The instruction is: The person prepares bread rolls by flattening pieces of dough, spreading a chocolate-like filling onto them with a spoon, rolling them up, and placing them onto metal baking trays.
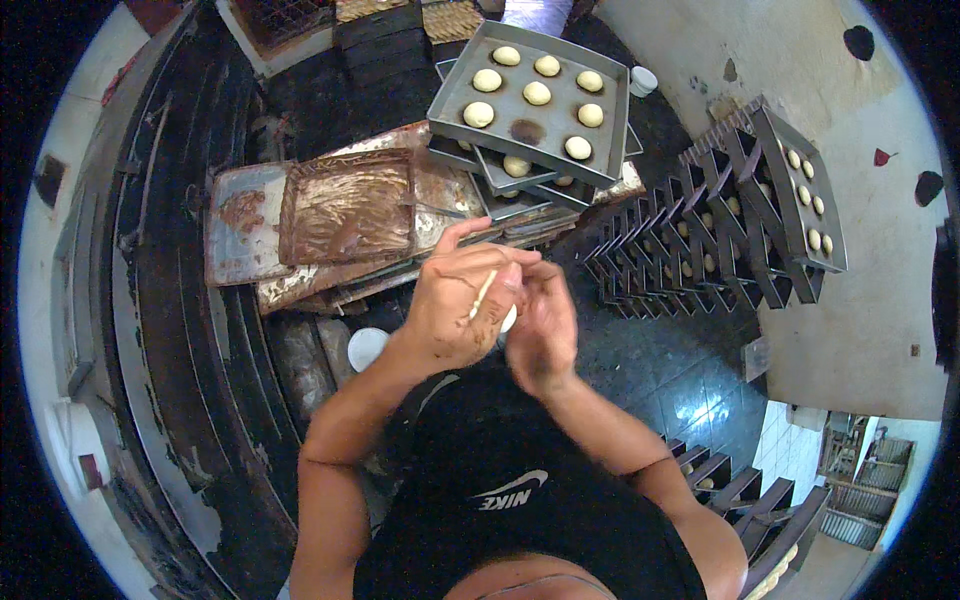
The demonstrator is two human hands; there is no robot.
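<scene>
My left hand (455, 300) is smeared with brown paste and grips a thin pale stick (484, 293) between its fingers. My right hand (543, 320) is cupped close against it, closed around a pale round piece of dough (509, 319), mostly hidden. Both hands are raised in front of my chest. Just beyond them lies a shallow tray of brown chocolate-like paste (347, 205). Farther back a grey metal baking tray (470, 135) holds several round pale dough pieces (537, 93) and one brown smear.
The top tray rests on a stack of similar trays (520, 195). More trays with dough stand tilted in rows on the floor at the right (780, 190). A dirty flat sheet (240, 230) and a small white lid (365, 345) lie on the dark bench at left.
</scene>
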